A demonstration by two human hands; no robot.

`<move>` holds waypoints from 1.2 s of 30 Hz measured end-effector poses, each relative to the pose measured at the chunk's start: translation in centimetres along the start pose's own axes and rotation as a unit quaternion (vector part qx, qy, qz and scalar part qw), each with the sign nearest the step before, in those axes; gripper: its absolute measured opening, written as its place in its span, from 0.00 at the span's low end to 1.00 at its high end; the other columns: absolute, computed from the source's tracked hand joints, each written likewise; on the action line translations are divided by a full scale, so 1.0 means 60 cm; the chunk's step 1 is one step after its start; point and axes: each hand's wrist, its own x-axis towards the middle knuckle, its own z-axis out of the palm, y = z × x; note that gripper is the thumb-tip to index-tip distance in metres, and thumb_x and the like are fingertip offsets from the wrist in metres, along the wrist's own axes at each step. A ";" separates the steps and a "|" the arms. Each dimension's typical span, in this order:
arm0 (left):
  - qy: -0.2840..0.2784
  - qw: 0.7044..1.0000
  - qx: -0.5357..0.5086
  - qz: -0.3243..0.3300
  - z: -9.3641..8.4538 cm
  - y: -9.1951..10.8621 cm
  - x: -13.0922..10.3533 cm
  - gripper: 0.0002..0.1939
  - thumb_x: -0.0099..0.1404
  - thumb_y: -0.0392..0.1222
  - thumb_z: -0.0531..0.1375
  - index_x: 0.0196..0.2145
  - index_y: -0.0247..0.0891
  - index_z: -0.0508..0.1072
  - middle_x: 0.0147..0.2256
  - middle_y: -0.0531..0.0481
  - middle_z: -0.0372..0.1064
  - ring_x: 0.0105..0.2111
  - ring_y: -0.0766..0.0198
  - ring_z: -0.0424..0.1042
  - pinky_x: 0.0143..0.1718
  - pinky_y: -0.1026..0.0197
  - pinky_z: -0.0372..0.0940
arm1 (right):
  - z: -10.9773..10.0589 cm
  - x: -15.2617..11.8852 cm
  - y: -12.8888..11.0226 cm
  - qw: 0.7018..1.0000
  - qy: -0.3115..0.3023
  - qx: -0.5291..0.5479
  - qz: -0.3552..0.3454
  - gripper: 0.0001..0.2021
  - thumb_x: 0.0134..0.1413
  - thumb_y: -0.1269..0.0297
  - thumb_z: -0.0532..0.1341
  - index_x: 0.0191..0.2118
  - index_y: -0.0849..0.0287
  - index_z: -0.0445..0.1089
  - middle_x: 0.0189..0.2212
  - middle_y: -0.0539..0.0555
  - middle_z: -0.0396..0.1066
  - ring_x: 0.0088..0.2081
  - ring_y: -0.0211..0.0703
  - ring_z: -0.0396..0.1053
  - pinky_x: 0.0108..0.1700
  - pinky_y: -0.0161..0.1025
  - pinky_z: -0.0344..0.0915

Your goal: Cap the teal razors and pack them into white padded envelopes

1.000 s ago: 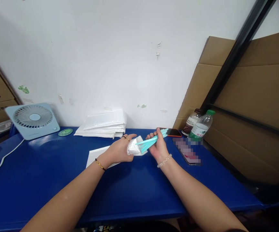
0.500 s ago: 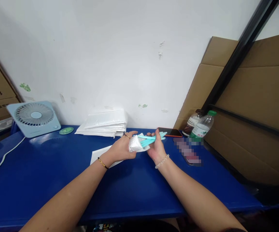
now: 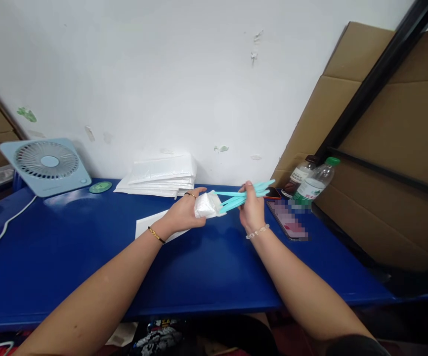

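Observation:
My left hand is wrapped round a crumpled white packet above the blue table. Several thin turquoise sticks run to the right from the packet's open end. My right hand grips these sticks near their far ends, its thumb on top, and their tips point up to the right. The two hands are apart, with the sticks between them. A flat white envelope lies on the table, partly under my left hand and wrist.
Behind my left hand is a stack of white padded envelopes. A blue fan and a green disc are at the left. Two phones, a brown-capped bottle and a green-capped bottle stand or lie at the right.
My right hand has moved right, away from my left hand. More of the turquoise sticks' length now shows outside the packet. The view has tilted down a little.

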 end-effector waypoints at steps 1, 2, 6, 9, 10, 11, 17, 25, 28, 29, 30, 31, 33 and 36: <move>-0.001 1.000 -0.003 0.002 0.001 0.000 0.000 0.44 0.47 0.41 0.63 0.61 0.36 0.52 0.54 0.40 0.60 0.52 0.48 0.64 0.50 0.52 0.62 | 0.000 -0.002 0.002 1.000 -0.015 -0.012 -0.001 0.16 0.49 0.52 0.62 0.22 0.59 0.63 0.16 0.45 0.60 0.15 0.30 0.53 0.15 0.31 0.46; -0.003 1.000 -0.005 0.004 0.001 0.000 0.000 0.44 0.47 0.41 0.63 0.61 0.36 0.52 0.54 0.40 0.60 0.52 0.48 0.64 0.49 0.52 0.62 | 0.001 -0.004 0.004 0.999 -0.029 -0.022 0.003 0.16 0.49 0.53 0.63 0.22 0.60 0.64 0.16 0.46 0.60 0.15 0.30 0.53 0.14 0.31 0.46; -0.011 1.000 -0.017 0.016 0.005 0.000 -0.001 0.44 0.46 0.41 0.63 0.61 0.38 0.53 0.55 0.41 0.59 0.50 0.49 0.65 0.49 0.52 0.62 | 0.004 -0.011 0.011 0.997 -0.058 -0.041 0.036 0.13 0.47 0.56 0.63 0.23 0.60 0.65 0.17 0.47 0.63 0.15 0.31 0.55 0.14 0.30 0.47; -0.021 0.999 -0.021 0.030 0.007 0.002 -0.002 0.45 0.47 0.42 0.64 0.61 0.40 0.53 0.56 0.42 0.57 0.51 0.49 0.64 0.51 0.51 0.60 | 0.006 -0.012 0.010 0.997 -0.051 -0.034 0.042 0.13 0.48 0.57 0.63 0.23 0.60 0.65 0.17 0.47 0.63 0.16 0.31 0.56 0.16 0.30 0.49; -0.034 0.999 -0.013 0.035 0.008 0.005 -0.002 0.47 0.46 0.43 0.65 0.62 0.41 0.52 0.57 0.42 0.57 0.52 0.48 0.63 0.51 0.51 0.59 | 0.007 -0.012 0.008 0.998 -0.048 -0.029 0.037 0.13 0.48 0.57 0.62 0.22 0.60 0.65 0.17 0.47 0.63 0.17 0.31 0.56 0.16 0.30 0.50; -0.050 0.998 0.000 0.039 0.008 0.007 -0.003 0.50 0.45 0.45 0.66 0.63 0.42 0.49 0.57 0.41 0.56 0.52 0.47 0.62 0.51 0.50 0.59 | 0.007 -0.012 0.007 0.998 -0.046 -0.023 0.032 0.13 0.48 0.57 0.62 0.22 0.60 0.65 0.17 0.46 0.63 0.17 0.31 0.56 0.17 0.30 0.51; -0.086 0.991 0.087 0.046 0.014 0.024 -0.006 0.56 0.43 0.45 0.67 0.66 0.44 0.42 0.53 0.40 0.60 0.52 0.43 0.61 0.49 0.46 0.58 | 0.013 -0.018 0.010 0.999 -0.047 -0.005 0.024 0.12 0.49 0.58 0.63 0.23 0.59 0.64 0.19 0.46 0.64 0.19 0.32 0.59 0.21 0.31 0.56; -0.017 0.998 -0.018 0.054 0.019 0.026 -0.002 0.49 0.48 0.37 0.61 0.65 0.40 0.43 0.58 0.39 0.56 0.54 0.46 0.60 0.52 0.47 0.58 | 0.038 -0.060 0.024 0.973 -0.144 0.017 0.180 0.14 0.47 0.52 0.64 0.31 0.59 0.71 0.23 0.49 0.72 0.28 0.38 0.70 0.31 0.32 0.64; -0.020 0.998 -0.016 0.064 0.025 0.020 -0.001 0.49 0.48 0.38 0.62 0.65 0.40 0.44 0.59 0.39 0.54 0.55 0.46 0.59 0.54 0.47 0.56 | 0.040 -0.069 0.024 0.927 -0.247 0.019 0.281 0.14 0.44 0.55 0.68 0.34 0.58 0.72 0.24 0.49 0.73 0.29 0.40 0.71 0.31 0.33 0.66; -0.022 0.998 -0.017 0.062 0.026 0.017 -0.001 0.50 0.49 0.39 0.62 0.65 0.39 0.44 0.59 0.39 0.54 0.55 0.46 0.59 0.55 0.47 0.56 | 0.038 -0.071 0.025 0.918 -0.267 0.011 0.292 0.14 0.43 0.56 0.68 0.34 0.58 0.72 0.24 0.50 0.73 0.30 0.40 0.71 0.32 0.33 0.66; -0.025 0.998 -0.020 0.056 0.026 0.015 -0.002 0.50 0.49 0.40 0.63 0.65 0.39 0.43 0.58 0.39 0.55 0.55 0.47 0.60 0.54 0.47 0.57 | 0.036 -0.072 0.027 0.915 -0.278 0.003 0.291 0.13 0.43 0.57 0.68 0.35 0.59 0.72 0.25 0.50 0.74 0.30 0.40 0.71 0.32 0.33 0.66; -0.028 0.998 -0.025 0.046 0.025 0.013 -0.002 0.51 0.49 0.42 0.64 0.66 0.39 0.43 0.57 0.39 0.56 0.53 0.47 0.61 0.54 0.47 0.57 | 0.034 -0.071 0.028 0.917 -0.281 -0.006 0.285 0.13 0.43 0.57 0.68 0.35 0.59 0.73 0.26 0.51 0.74 0.30 0.40 0.71 0.32 0.34 0.67; -0.031 0.999 -0.034 0.029 0.017 0.009 -0.003 0.52 0.49 0.46 0.65 0.66 0.40 0.42 0.55 0.39 0.58 0.51 0.49 0.63 0.52 0.48 0.59 | 0.028 -0.065 0.030 0.920 -0.273 -0.027 0.278 0.14 0.43 0.55 0.68 0.34 0.60 0.73 0.27 0.51 0.75 0.29 0.40 0.71 0.31 0.34 0.67; 0.017 0.999 -0.047 0.009 -0.005 -0.005 -0.001 0.46 0.56 0.53 0.61 0.65 0.41 0.43 0.55 0.39 0.57 0.52 0.50 0.62 0.53 0.48 0.58 | 0.021 -0.039 0.016 0.933 -0.243 -0.066 0.258 0.16 0.43 0.54 0.68 0.32 0.62 0.73 0.24 0.52 0.74 0.25 0.39 0.70 0.26 0.34 0.66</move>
